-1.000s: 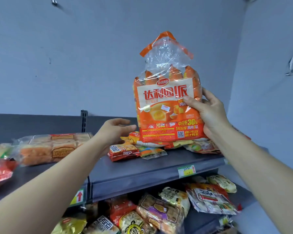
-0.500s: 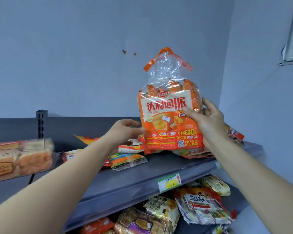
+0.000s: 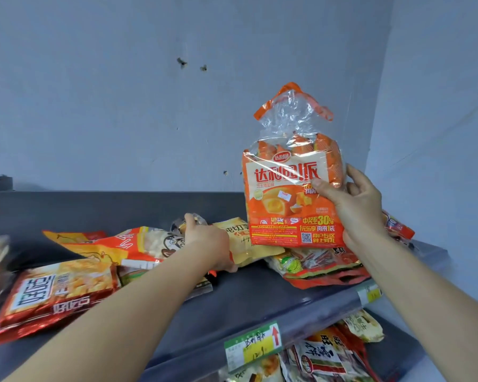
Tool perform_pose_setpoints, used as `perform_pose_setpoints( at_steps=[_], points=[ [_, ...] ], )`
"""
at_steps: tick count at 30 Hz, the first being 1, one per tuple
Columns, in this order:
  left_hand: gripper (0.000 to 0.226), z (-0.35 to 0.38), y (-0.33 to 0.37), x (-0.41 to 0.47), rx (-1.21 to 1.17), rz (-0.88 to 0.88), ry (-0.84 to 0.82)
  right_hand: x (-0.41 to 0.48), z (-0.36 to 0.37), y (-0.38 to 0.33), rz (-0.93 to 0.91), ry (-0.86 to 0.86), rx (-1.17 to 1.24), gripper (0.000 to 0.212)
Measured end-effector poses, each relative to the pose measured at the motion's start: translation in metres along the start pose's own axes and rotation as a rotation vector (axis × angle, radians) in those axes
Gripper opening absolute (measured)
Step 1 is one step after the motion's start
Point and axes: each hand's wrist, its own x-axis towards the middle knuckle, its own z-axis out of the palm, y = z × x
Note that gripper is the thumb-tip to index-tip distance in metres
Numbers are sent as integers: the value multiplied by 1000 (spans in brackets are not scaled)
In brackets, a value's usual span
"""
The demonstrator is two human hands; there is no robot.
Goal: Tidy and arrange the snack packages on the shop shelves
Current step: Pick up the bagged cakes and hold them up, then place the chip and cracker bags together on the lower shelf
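Right hand [image 3: 353,205] grips the orange pie bag [image 3: 290,194] upright, thumb on front, above packets at the shelf's [image 3: 246,299] right end. Left hand [image 3: 207,241] is lower left of bag, against the beige packet [image 3: 243,244]; can't tell its grip.

Grey shelf [image 3: 226,304] under snack packets [image 3: 58,293]

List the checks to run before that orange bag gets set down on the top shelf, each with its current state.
1. Right hand grips the orange bag, thumb in front: ok.
2. Bag upright, label facing out: ok.
3. Spot right under the bag free: not ok, a yellow packet and red packets lie there.
4. Bare room on the top shelf: ok, front middle.
5. Left hand out of the way: not ok, it is among the packets beside the bag.
6. Left hand holding a packet: cannot tell.
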Motion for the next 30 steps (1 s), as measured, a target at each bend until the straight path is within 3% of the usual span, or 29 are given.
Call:
perform_pose_setpoints(
  at_steps=[2, 4, 8, 15, 20, 25, 30],
  points=[
    [56, -1, 6, 9, 97, -40, -29, 8, -4, 6, 8, -7, 11, 74],
    [44, 3, 8, 17, 65, -95, -21, 16, -7, 12, 28, -25, 27, 72],
    [9, 10, 3, 26, -229, -155, 126, 31, -17, 16, 71, -62, 73, 66],
    [8, -13, -27, 18, -939, -389, 449, 59, -28, 4, 140, -86, 285, 51],
    [18, -31, -54, -1, -1289, -578, 623, 69, -20, 3, 226, -143, 416, 36],
    [17, -40, -78, -32, -1341, -651, 843, 59, 3, 29, 248, -231, 287, 58],
    [12, -40, -81, -51, -1417, -638, 872, 36, 45, 69, 313, -383, 134, 58]
  ],
)
